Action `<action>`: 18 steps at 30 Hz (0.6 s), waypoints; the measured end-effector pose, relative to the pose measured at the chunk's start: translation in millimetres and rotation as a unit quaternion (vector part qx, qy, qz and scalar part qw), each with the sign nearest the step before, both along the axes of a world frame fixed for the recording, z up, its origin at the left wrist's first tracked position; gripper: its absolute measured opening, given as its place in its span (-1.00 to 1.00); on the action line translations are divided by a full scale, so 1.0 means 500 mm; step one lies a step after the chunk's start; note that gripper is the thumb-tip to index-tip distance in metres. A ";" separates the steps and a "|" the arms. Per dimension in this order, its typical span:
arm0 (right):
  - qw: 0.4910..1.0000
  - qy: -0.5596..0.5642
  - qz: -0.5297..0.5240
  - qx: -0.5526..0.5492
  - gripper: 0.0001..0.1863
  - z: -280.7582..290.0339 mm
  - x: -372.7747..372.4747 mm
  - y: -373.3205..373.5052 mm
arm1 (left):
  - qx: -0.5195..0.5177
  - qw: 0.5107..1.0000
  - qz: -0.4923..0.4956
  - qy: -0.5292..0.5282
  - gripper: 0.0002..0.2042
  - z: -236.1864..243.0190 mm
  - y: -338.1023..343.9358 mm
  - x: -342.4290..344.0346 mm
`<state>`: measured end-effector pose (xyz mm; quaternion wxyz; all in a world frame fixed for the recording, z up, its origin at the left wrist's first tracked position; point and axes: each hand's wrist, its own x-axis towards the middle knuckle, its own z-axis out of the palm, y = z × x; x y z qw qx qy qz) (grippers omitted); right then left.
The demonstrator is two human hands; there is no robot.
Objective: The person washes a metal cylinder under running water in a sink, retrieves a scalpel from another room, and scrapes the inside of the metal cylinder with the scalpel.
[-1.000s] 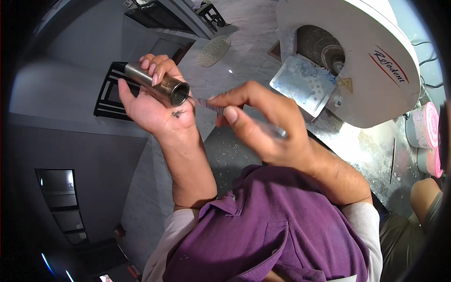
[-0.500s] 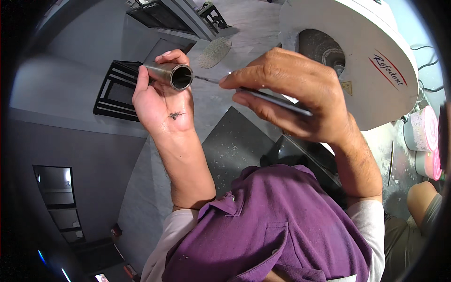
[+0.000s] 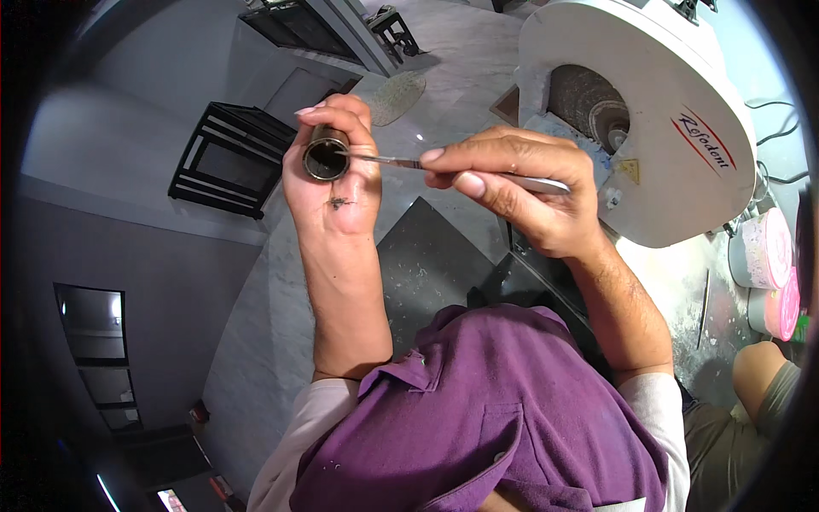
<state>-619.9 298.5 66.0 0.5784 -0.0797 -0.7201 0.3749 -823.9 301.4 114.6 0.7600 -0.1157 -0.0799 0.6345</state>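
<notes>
My left hand (image 3: pixel 362 175) is palm up, its fingers curled round a short metal tube (image 3: pixel 329 135). The tube's open end faces me and its inside looks dark. Dark crumbs (image 3: pixel 339 203) lie on the heel of that palm. Between thumb and fingers my right hand (image 3: pixel 546 192) pinches a slim metal hand instrument (image 3: pixel 388 160), like a small spatula. Its thin tip reaches the right side of the tube's mouth; the shape of the tip cannot be made out.
A large white machine (image 3: pixel 674 183) with a round opening stands at the right. Beside it, pink-lidded tubs (image 3: pixel 759 247) and a thin rod (image 3: pixel 704 309) rest on a dusty surface. Another person's knee (image 3: pixel 758 371) shows at lower right. A black metal rack (image 3: pixel 223 162) stands at left.
The tube has turned from lying sideways to pointing its mouth more toward me, and my left fingers have curled over it. My right hand has moved lower, the instrument now more level.
</notes>
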 end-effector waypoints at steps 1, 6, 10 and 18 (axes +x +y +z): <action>0.994 0.044 0.050 -0.086 -0.72 -0.005 -0.001 -0.007 | 0.000 1.000 -0.011 -0.003 -0.91 0.000 -0.001 0.002; 0.851 0.290 0.263 -0.350 -0.48 -0.030 -0.005 -0.040 | -0.004 0.993 0.042 0.107 -0.83 -0.035 0.002 0.007; 0.959 0.125 0.069 -0.245 -0.60 -0.053 -0.027 -0.043 | -0.042 0.955 0.087 0.281 -0.59 -0.087 -0.013 0.038; 0.950 -0.121 -0.281 0.058 -0.41 -0.113 -0.074 -0.014 | 0.014 0.949 -0.092 0.300 -0.46 -0.218 -0.051 0.055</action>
